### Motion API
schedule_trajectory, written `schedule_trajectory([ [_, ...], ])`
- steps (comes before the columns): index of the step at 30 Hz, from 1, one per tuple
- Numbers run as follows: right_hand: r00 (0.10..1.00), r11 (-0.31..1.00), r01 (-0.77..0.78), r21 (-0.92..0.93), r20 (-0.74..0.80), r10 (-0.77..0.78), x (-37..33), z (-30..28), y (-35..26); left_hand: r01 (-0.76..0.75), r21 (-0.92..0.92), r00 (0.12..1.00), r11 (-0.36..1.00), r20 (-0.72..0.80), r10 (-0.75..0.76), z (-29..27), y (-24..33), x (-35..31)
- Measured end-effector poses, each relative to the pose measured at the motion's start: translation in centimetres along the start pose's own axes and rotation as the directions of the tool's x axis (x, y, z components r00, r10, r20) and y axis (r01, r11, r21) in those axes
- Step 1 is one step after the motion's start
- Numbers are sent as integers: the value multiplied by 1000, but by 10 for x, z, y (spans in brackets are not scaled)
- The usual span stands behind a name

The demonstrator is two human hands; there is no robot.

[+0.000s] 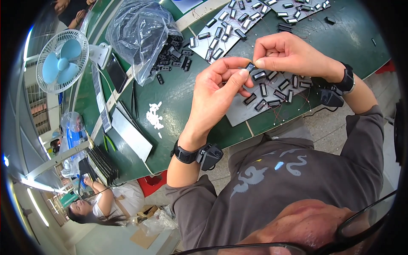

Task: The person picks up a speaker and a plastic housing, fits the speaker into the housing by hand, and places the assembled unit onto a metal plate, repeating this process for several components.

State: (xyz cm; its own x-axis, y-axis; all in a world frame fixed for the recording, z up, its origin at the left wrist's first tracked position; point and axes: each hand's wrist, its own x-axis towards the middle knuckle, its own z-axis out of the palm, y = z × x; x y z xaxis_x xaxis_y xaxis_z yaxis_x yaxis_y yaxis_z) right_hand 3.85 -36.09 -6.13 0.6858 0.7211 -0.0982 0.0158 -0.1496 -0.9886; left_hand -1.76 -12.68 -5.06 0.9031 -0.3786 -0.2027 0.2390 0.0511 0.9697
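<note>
My left hand (217,90) pinches a small black rectangular part (250,66) between thumb and fingers. From the right, the thumb and forefinger of my right hand (289,54) close on the part's other end; whether they also grip a thin wire there is too small to tell. Below the hands, a light grey board (240,114) bears several black-framed parts (263,89) with pale centres and fine wires. Beyond the hands, another pale board (203,51) carries more of the same parts.
A clear plastic bag (138,38) and loose black housings (170,57) lie on the green table (170,97). Small white pieces (154,115), a phone (116,73), a white panel (131,136) and green-handled pliers (109,143) are left. A fan (63,61) stands behind; a co-worker (106,202) sits lower left.
</note>
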Motion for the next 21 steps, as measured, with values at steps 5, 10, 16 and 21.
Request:
schedule_trajectory([
  [5, 994, 987, -103, 120, 56, 96, 1, -3, -5, -43, 9, 999, 999, -9, 43, 2, 0, 0],
  [10, 992, 982, -126, 138, 45, 121, 2, 1, -5, -32, 11, 999, 999, -21, 33, 2, -2, -1],
  [16, 986, 965, -167, 204, 63, 157, -3, -2, -10, -93, 159, 995, 983, -31, 99, -1, -3, -2],
  [21, 991, 962, -107, 252, -56, 124, 2, -12, -9, -236, 526, 886, 817, -230, 403, -48, 16, -10],
])
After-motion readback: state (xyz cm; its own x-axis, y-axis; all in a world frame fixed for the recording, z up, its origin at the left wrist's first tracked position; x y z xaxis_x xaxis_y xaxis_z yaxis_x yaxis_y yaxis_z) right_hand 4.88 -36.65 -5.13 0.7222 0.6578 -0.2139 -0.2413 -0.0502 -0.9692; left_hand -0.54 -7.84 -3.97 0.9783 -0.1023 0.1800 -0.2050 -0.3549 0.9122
